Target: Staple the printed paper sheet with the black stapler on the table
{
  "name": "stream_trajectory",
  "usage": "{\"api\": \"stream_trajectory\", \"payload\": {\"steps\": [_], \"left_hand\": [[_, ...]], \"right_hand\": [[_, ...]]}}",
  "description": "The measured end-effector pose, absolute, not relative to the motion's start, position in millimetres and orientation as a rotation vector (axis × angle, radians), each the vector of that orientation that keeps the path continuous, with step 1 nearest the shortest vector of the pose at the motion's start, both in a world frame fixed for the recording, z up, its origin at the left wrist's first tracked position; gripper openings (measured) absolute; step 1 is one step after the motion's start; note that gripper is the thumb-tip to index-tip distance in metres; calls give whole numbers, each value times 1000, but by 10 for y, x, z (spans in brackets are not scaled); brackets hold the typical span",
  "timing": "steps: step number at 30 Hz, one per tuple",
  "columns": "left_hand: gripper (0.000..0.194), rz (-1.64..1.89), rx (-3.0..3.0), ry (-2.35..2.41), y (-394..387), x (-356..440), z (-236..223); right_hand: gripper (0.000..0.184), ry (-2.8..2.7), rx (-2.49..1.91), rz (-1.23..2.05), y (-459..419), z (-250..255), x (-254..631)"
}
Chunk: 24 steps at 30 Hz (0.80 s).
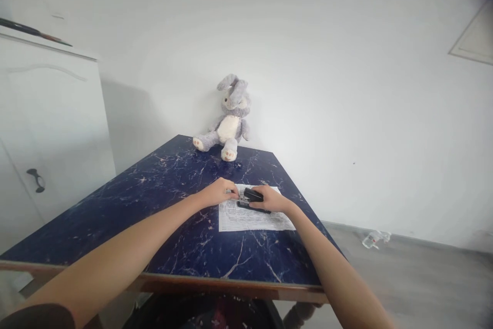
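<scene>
A black stapler [253, 195] lies over a printed sheet of paper [246, 222], its jaw end pointing left. My right hand [271, 199] is wrapped round the stapler from the right side. At the stapler's jaw end, my left hand [222, 192] has its fingers pinched together over the sheet's upper left edge. Whatever is between those fingertips is too small to make out. The paper rests on the dark blue marbled table [181, 236].
A grey plush rabbit [231, 118] sits at the table's far end against the white wall [346, 88]. To the left stands a white cabinet [57, 113] with a dark handle. A clear plastic item [375, 239] lies on the floor at right.
</scene>
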State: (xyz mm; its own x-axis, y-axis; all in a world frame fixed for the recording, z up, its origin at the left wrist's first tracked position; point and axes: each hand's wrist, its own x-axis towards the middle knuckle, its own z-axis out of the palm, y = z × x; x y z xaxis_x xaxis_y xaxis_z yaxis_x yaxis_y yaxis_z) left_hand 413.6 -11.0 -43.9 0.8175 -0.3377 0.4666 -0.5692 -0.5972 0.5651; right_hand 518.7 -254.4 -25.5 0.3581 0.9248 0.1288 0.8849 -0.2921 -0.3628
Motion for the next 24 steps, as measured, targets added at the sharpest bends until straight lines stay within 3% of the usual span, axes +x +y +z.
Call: {"api": "stream_trajectory", "payload": {"steps": [6, 10, 16, 24], "left_hand": [[16, 440, 2235, -485, -120, 4155, -478], [28, 479, 2190, -529, -116, 4180, -492], [16, 469, 2164, -512, -127, 4157, -469], [15, 436, 2182, -540, -132, 4123, -470]], "right_hand": [[30, -1569, -2247, 170, -2553, -248, 5182], [29, -1588, -2230, 176, -2557, -248, 5186], [27, -1610, -2216, 175, -2569, -251, 5195], [29, -1600, -2229, 189, -2575, -224, 5167]]}}
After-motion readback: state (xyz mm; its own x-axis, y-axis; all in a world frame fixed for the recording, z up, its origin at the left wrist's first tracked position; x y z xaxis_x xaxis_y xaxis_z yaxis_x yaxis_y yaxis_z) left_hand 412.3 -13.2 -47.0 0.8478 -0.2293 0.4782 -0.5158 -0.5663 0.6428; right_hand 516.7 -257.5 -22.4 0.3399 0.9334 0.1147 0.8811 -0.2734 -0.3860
